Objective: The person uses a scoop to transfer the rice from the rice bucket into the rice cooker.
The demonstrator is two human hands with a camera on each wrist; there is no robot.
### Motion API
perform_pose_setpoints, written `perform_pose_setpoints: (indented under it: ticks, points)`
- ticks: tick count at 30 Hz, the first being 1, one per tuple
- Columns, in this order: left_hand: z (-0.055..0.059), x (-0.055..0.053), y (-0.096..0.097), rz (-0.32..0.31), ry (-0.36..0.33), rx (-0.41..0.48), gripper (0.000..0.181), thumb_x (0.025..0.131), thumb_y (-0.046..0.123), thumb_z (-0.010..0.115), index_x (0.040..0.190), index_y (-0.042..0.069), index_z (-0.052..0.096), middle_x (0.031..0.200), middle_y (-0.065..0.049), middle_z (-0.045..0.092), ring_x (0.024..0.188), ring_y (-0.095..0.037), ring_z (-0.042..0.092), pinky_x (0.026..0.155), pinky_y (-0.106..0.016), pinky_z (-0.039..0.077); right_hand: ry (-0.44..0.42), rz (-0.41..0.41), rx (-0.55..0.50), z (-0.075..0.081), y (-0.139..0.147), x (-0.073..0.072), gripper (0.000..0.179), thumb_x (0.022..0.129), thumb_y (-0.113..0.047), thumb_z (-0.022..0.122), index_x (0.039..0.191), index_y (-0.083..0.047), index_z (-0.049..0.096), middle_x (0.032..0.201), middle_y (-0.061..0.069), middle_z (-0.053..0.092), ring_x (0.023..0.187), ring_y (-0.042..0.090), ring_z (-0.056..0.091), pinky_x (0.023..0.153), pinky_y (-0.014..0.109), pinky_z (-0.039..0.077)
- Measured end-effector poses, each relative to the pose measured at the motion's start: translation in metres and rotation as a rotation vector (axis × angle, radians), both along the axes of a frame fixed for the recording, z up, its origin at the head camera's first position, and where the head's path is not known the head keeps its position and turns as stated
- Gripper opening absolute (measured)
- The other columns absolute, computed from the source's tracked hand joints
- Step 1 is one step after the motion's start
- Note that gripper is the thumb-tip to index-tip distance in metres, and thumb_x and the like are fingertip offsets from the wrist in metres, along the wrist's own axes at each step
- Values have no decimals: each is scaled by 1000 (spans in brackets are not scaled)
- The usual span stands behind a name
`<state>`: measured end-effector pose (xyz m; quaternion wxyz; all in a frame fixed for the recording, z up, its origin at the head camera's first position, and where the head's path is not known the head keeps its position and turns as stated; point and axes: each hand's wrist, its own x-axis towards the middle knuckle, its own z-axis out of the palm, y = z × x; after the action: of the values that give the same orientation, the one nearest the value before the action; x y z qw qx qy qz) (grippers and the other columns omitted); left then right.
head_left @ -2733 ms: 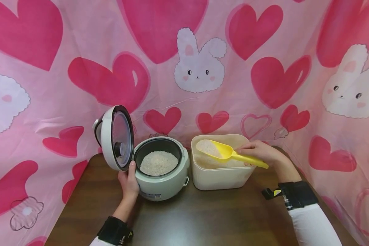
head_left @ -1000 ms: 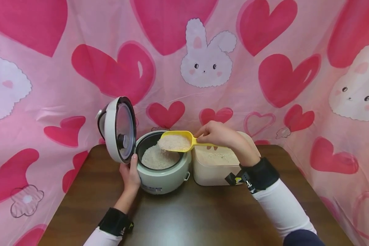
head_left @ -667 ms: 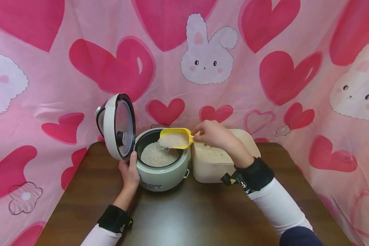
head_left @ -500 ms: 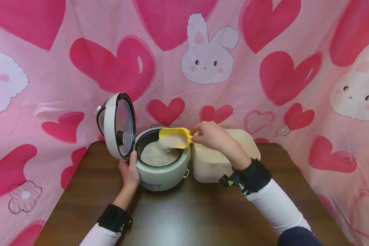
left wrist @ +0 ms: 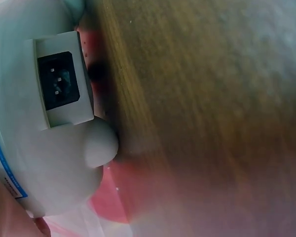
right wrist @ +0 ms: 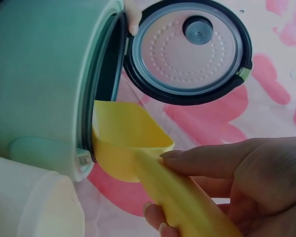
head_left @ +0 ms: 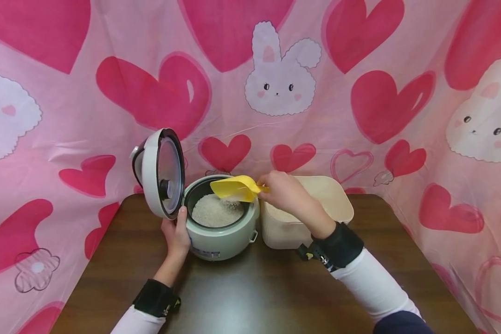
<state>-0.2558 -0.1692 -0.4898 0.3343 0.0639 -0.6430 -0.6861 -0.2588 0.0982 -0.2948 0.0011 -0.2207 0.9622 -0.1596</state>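
Observation:
In the head view, a yellow scoop (head_left: 235, 188) is tipped over the round bowl of a pale green rice cooker (head_left: 221, 243). Some grains hang just under its edge, above the mound of white rice (head_left: 216, 211). My right hand (head_left: 285, 190) grips the scoop's handle; the right wrist view shows the thumb (right wrist: 202, 160) along its top. My left hand (head_left: 176, 236) rests on the cooker's left side by the hinge, thumb straight at the rim. Its other fingers are mostly hidden. The cooker's lid (head_left: 163, 174) stands upright at the left.
A cream rice bin (head_left: 305, 234) stands right of the cooker, under my right forearm. The cooker's power socket (left wrist: 59, 81) shows in the left wrist view. Behind the wooden table (head_left: 250, 297) hangs a pink cloth (head_left: 225, 111) with hearts and rabbits.
My right hand has carried the rice-filled scoop leftward from the bin to over the cooker and tipped it; its rice has slid out into the bowl. My left hand has stayed on the cooker.

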Motion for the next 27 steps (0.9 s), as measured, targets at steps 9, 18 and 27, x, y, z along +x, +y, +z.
perform_pose_setpoints:
  ticks: [9, 18, 27]
  points:
    - [9, 5, -8, -25, -128, -151, 40, 101, 17, 61, 130, -10, 61, 129, -30, 66, 114, -21, 61, 101, -26, 42, 12, -34, -39, -14, 8, 6, 33, 92, -22, 79, 120, -5, 76, 110, 11, 74, 96, 27, 63, 91, 42, 57]
    - [34, 8, -27, -55, -275, -439, 42, 98, 26, 63, 117, -10, 62, 118, -35, 67, 109, -51, 60, 96, -62, 44, 63, -19, -91, -23, 21, 13, 30, 92, -20, 79, 119, -7, 74, 110, 9, 72, 98, 26, 63, 94, 42, 57]
    - [42, 8, -32, -119, -325, -454, 60, 99, 33, 66, 141, -8, 50, 140, -33, 57, 130, -49, 53, 109, -62, 39, 86, -37, -103, -25, 27, 19, 29, 93, -20, 77, 119, -7, 75, 110, 10, 70, 99, 27, 62, 93, 45, 56]
